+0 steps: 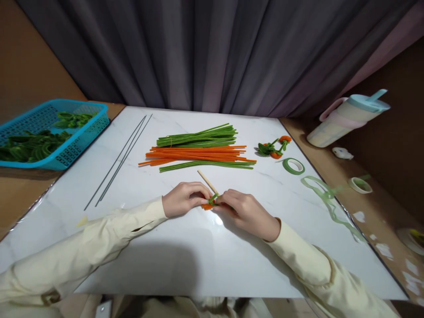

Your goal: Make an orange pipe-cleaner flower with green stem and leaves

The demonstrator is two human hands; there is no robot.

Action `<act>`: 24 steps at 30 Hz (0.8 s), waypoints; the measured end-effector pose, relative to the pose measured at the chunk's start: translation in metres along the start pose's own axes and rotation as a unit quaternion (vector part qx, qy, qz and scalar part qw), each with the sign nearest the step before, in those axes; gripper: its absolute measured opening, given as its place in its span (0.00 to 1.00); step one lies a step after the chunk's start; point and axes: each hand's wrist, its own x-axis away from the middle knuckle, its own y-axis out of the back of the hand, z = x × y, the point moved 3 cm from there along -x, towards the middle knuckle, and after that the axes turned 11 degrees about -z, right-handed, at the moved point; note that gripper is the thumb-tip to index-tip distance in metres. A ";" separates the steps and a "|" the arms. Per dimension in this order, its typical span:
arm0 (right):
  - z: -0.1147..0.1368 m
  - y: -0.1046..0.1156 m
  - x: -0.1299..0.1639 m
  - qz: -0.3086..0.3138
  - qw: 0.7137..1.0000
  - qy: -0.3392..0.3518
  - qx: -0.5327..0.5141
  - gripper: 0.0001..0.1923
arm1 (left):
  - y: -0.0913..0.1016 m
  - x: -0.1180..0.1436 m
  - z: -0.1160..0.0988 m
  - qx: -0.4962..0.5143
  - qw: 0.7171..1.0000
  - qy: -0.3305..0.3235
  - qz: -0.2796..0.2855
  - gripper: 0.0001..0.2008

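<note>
Between my two hands is a small orange pipe-cleaner flower point(208, 206) with a green pipe-cleaner piece point(213, 198) standing up from it. My left hand point(185, 198) pinches its left side with thumb and forefinger. On the right, my right hand point(245, 210) closes its fingertips on the green piece. A thin wooden stick point(206, 180) lies just beyond my fingers, its near end by the right hand. Farther back are bundles of green pipe cleaners point(198, 136) and orange pipe cleaners point(195, 154), with a few more green ones point(208, 165) in front.
A blue basket point(82, 141) of green pieces stands at the left, near thin dark wires point(121, 163). To the right lie finished-looking orange-and-green pieces point(274, 148), green tape point(288, 166), a loose green strip point(331, 207), another tape roll point(360, 185) and a tumbler point(344, 121).
</note>
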 end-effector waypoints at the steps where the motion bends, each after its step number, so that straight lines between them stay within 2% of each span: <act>1: 0.001 -0.001 0.000 0.006 1.000 0.000 0.006 0.07 | -0.001 0.001 0.001 0.020 1.000 0.013 -0.010 0.05; 4: 0.002 0.000 0.000 0.007 1.000 0.008 0.023 0.08 | 0.000 0.001 0.002 0.111 0.987 0.087 -0.070 0.10; 6: 0.004 0.003 0.000 -0.009 1.000 0.017 0.022 0.08 | 0.000 0.002 0.003 0.180 0.965 0.164 -0.101 0.14; 9: 0.006 0.011 0.000 -0.048 0.998 0.038 0.015 0.07 | -0.002 0.003 0.001 0.262 0.923 0.267 -0.090 0.19; 11: 0.008 0.015 0.000 -0.071 0.995 0.058 0.024 0.07 | -0.006 0.005 -0.001 0.302 0.903 0.300 -0.063 0.22; 15: 0.015 0.018 0.001 -0.095 0.986 0.110 0.080 0.09 | -0.015 0.008 -0.006 0.344 0.884 0.316 -0.011 0.22; 19: 0.019 0.018 0.001 -0.113 0.973 0.146 0.138 0.10 | -0.017 0.009 -0.007 0.348 0.890 0.293 -0.036 0.20; 24: 0.016 0.014 0.003 -0.122 0.968 0.152 0.157 0.11 | -0.018 0.011 -0.004 0.345 0.896 0.273 -0.060 0.24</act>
